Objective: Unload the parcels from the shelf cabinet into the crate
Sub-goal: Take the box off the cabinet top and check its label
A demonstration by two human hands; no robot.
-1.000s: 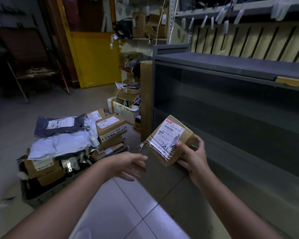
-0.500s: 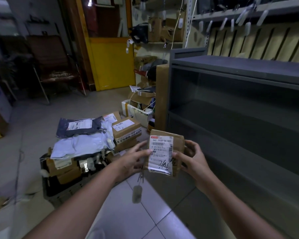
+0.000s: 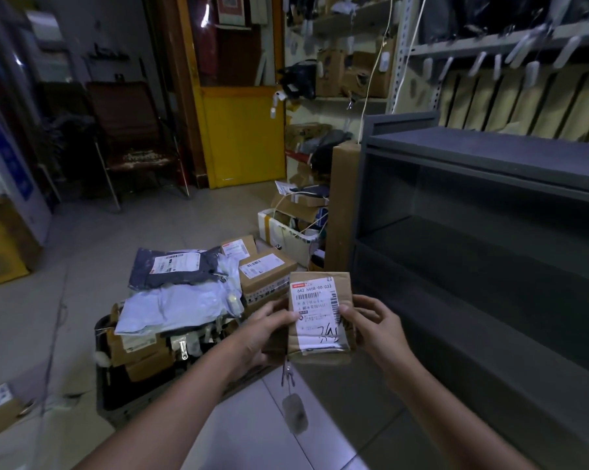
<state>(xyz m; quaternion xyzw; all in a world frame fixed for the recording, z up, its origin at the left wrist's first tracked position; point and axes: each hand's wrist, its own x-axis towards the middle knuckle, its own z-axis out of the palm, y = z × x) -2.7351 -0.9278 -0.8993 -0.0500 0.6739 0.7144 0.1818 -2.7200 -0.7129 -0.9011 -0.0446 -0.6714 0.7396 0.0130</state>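
A small brown cardboard parcel (image 3: 320, 317) with a white shipping label is held upright in front of me, above the floor. My left hand (image 3: 269, 325) grips its left edge and my right hand (image 3: 371, 322) grips its right edge. A small tag (image 3: 295, 417) dangles on a clip below the parcel. The dark crate (image 3: 116, 398) sits on the floor to the left, heaped with boxes and mailer bags (image 3: 181, 305). The grey shelf cabinet (image 3: 490, 212) stands to the right; its visible shelves hold nothing.
A tall cardboard box (image 3: 342, 205) leans against the cabinet's left side. A white bin of parcels (image 3: 286, 232) sits behind the crate. A yellow door (image 3: 244, 137), a chair (image 3: 130, 140) and wall shelving (image 3: 490, 49) with hanging tags lie beyond.
My left hand came up from below and took hold of the parcel's left edge. The parcel turned from tilted to upright and shifted left, away from the cabinet, toward the crate.
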